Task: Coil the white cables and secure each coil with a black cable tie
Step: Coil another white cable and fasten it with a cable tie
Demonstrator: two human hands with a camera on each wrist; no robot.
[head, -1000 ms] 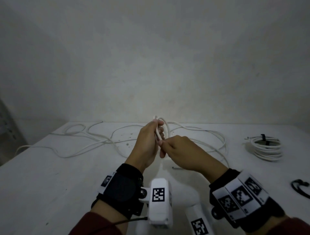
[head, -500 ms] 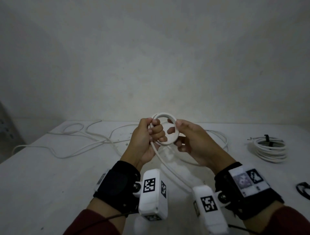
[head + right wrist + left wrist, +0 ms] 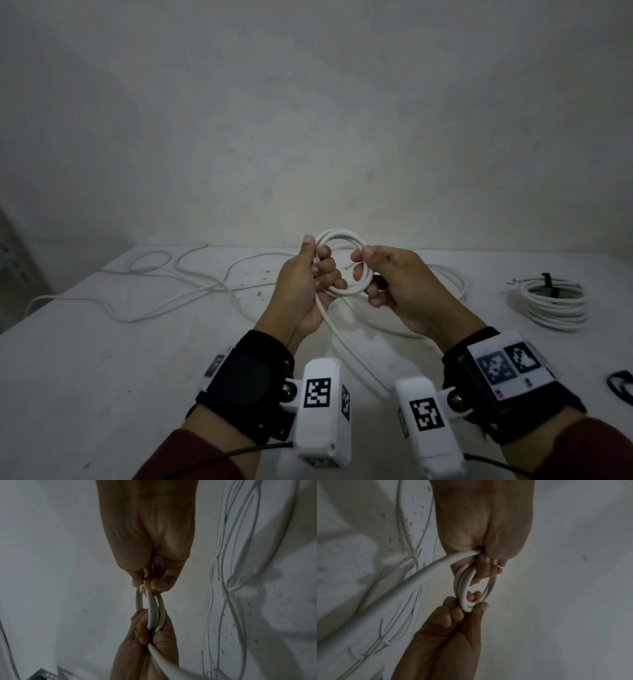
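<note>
Small white cable coil (image 3: 344, 265) held above table (image 3: 102, 342), centre of head view. Left hand (image 3: 301, 291) at coil's 9 o'clock, fingers curled round strands, thumb up. Right hand (image 3: 397, 287) at 3 o'clock, thumb and fingers pinching strands. Loose cable tail (image 3: 346, 342) drops toward 6 o'clock. Finished tied coil (image 3: 551, 305) lies at table's 3 o'clock.
</note>
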